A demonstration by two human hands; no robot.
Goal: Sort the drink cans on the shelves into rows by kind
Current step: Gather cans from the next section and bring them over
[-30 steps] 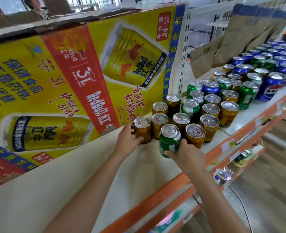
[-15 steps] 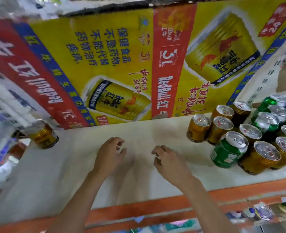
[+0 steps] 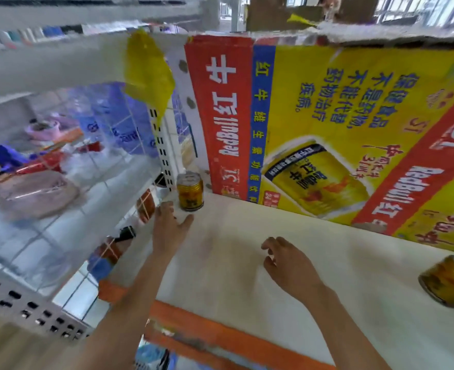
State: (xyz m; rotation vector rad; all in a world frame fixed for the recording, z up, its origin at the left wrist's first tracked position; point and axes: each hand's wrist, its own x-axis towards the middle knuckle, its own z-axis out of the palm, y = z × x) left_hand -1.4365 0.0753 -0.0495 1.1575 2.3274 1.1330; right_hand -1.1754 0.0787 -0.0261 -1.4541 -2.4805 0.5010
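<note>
A lone gold can stands upright in the far left corner of the cream shelf, against the carton. My left hand is open just in front of it, fingers spread, a little short of touching. My right hand hovers over the middle of the shelf, fingers loosely curled and holding nothing. Another gold can shows at the right edge, partly cut off. The other cans are out of view.
A big yellow and red Red Bull carton stands along the shelf's back. An orange rail edges the front. A white perforated upright and a wire-sided shelf of mixed goods lie to the left.
My view has swung left, away from the can cluster. Both hands let go of the cans and moved left; my left hand now reaches close to the lone gold can in the corner.
</note>
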